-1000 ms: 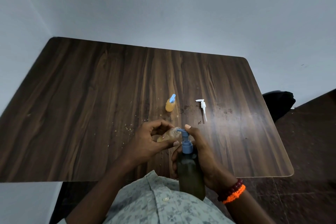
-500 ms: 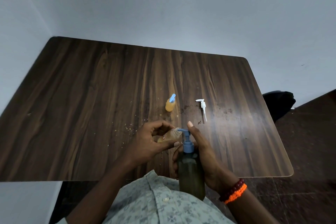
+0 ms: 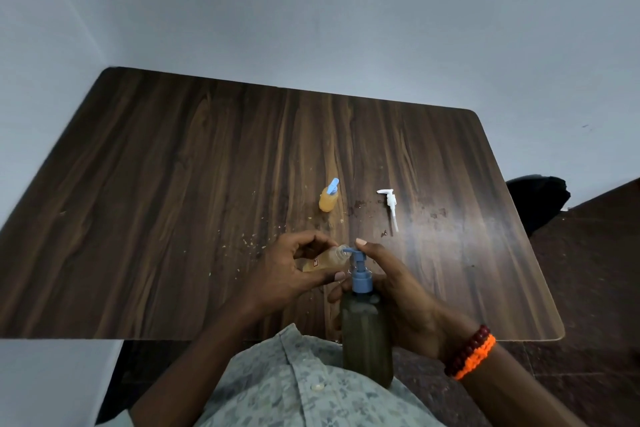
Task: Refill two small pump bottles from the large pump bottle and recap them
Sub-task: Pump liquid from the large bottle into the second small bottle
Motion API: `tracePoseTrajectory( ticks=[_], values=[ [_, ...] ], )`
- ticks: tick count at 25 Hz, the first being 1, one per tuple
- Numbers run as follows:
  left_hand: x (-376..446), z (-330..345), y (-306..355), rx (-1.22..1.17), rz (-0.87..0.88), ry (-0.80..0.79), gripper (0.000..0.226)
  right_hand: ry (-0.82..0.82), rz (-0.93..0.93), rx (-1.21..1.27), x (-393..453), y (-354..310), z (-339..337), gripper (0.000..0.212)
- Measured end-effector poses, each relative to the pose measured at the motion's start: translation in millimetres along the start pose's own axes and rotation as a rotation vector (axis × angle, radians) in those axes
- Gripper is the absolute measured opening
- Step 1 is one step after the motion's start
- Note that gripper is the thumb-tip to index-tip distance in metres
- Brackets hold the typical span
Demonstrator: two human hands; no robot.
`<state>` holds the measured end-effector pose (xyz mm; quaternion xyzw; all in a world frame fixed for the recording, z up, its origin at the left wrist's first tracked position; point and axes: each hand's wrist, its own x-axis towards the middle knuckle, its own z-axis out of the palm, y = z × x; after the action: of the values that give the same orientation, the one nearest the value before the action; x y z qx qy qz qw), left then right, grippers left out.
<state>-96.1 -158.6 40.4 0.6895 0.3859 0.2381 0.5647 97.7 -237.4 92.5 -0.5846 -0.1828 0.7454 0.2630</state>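
Note:
My right hand [image 3: 401,295] grips the large dark green pump bottle [image 3: 366,333] near the table's front edge, with a fingertip resting on its blue pump head [image 3: 360,265]. My left hand [image 3: 287,270] holds a small uncapped bottle [image 3: 325,259] of amber liquid, tilted so its open mouth meets the blue nozzle. A second small amber bottle [image 3: 328,199] with a blue pump cap stands farther back on the table. A loose white pump cap [image 3: 390,206] with its dip tube lies to the right of that bottle.
The dark wooden table [image 3: 173,218] carries crumbs and dark spots around the bottles. Grey walls close in behind and to the left. A black object [image 3: 536,201] sits on the floor past the table's right edge.
The blue pump head has risen from its pressed-down position, and my right fingertip has lifted with it. The small bottle stays at the nozzle.

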Motion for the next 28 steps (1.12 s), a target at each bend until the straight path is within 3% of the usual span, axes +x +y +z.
tracePoseTrajectory(
  ticks=[6, 22, 28],
  values=[
    [-0.1, 1.6, 0.1, -0.019, 0.008, -0.018, 0.033, -0.023, 0.08, 0.084, -5.5, -0.9, 2.0, 0.068],
    [0.1, 7.2, -11.5, -0.077, -0.027, -0.004, 0.034, 0.074, -0.077, 0.128, 7.4, 17.4, 2.3, 0.07],
    [-0.2, 5.7, -10.3, -0.109, -0.014, 0.023, 0.032, 0.067, -0.163, -0.008, 12.8, 16.4, 1.9, 0.069]
  ],
)
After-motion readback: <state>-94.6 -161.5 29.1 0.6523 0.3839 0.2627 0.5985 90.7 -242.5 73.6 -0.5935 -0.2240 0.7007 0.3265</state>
